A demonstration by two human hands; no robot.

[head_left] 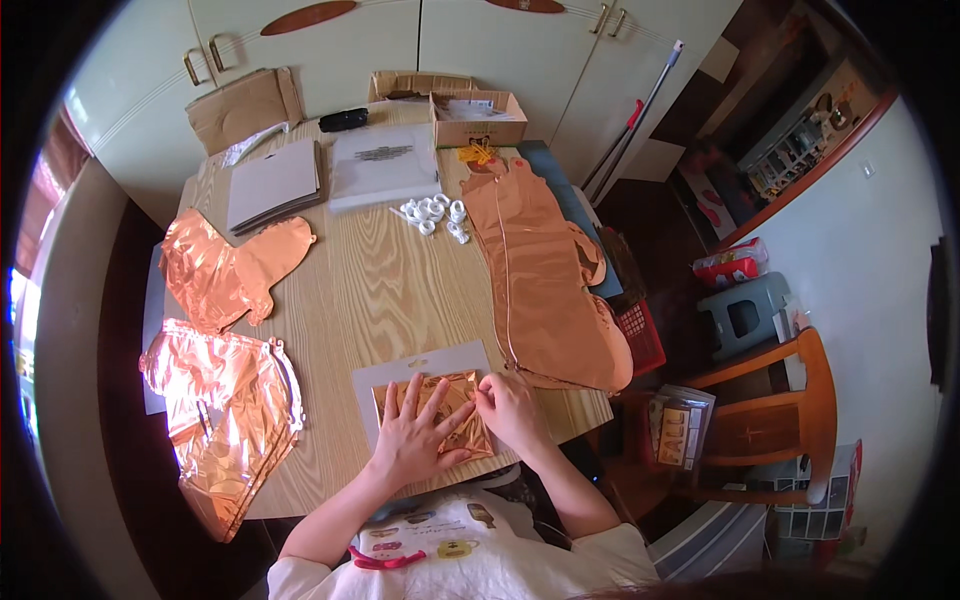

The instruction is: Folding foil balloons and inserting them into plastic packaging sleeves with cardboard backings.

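A folded copper-coloured foil balloon (483, 442) lies on a grey backing card (440, 361) with a hang hole, close to the table's front edge. Pressed flat on the foil, fingers spread, is my left hand (413, 432). My right hand (510, 408) pinches the foil's right edge, its fingers bent together. To the right lies a long pile of flat copper foil balloons (545, 290). Two more pieces are on the left: a flat foil balloon (235, 272) and, below it, a crinkled, shiny foil balloon (225, 390) hanging over the edge.
White ribbon rolls (432, 211) sit mid-table. Behind them are clear plastic sleeves (385, 165), a stack of grey cards (272, 185) and an open cardboard box (480, 128). A wooden chair (770, 430) stands right of the table, with packages on it.
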